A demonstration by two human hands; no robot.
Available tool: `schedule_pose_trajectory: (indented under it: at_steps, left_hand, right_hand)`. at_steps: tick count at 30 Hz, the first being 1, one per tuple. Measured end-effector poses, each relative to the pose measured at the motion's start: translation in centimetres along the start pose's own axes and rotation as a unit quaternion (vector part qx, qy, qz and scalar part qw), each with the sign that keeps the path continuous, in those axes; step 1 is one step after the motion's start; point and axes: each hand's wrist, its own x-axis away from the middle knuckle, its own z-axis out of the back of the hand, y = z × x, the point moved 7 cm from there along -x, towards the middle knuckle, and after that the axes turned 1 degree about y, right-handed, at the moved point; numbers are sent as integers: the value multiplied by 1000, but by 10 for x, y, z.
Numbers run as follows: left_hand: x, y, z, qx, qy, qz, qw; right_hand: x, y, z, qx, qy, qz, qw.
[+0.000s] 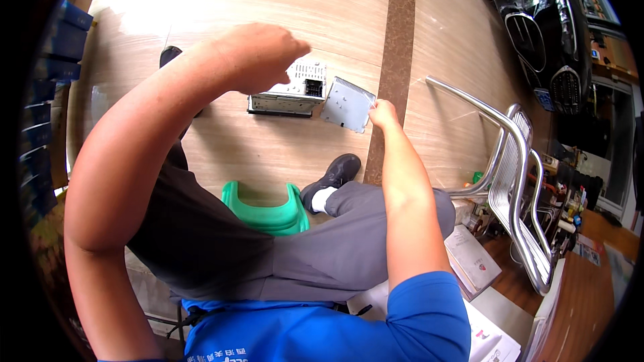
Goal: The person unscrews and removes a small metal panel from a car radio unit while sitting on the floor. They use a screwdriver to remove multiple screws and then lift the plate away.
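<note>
A silver boxy car stereo unit (285, 104) rests on the tiled floor, with a dark connector socket (313, 87) on its upper face. My left hand (265, 57) hovers over its far left part and hides some of it. Its fingertips look bent and apart, and no object shows between them. Just right of the unit, a thin grey metal cover plate (347, 104) is tilted, its left edge close to the unit. The fingers of my right hand (383, 114) pinch this plate at its right edge.
A green plastic stool (265, 213) stands between my legs, near my shoe (341, 171). On the right is a metal-framed bench (510, 161), with a black car (537, 33) beyond it. Blue boxes (64, 33) are stacked at far left. Papers (473, 261) lie at lower right.
</note>
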Motion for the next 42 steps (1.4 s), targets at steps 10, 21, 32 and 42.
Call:
schedule_pose_trajectory:
  at_steps: [10,21,32,42]
  left_hand:
    - [-13,-11,-16,3,-43,23,999]
    - [-21,-7,-27,-15,-18,-7,1000]
    - [-16,-9,-25,-18,-20,-13,1000]
    - [-15,-19,36,147,260,22,954]
  right_hand:
    - [-41,-9,-89,-52,-1,8,999]
    - [-44,-31,-96,-11,-3,-30,999]
    - [-51,-18,-102,-17,45,-46,998]
    - [20,-221,113,-646,-27,153,747]
